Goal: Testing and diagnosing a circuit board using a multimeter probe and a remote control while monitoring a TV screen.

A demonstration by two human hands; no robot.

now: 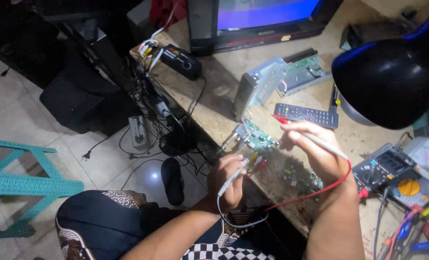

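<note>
Head view: two hands (229,180) (315,149), two probes (236,175) (315,138), one circuit board (257,138).

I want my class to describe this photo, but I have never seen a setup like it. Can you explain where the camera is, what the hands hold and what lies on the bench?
There is one picture, taken by a camera worn on the person's head, looking down at their own two bare hands over a worn workbench.

The left hand holds a thin probe on a pale lead. The right hand holds a second probe, red-tipped, with a red lead running toward a multimeter with a yellow dial. Both probe tips point at a small green circuit board at the bench edge.

Also on the bench: a black remote control, a metal chassis with another board, a screen glowing blue and a black desk lamp. Cables hang down to the tiled floor, beside a teal plastic stool.
</note>
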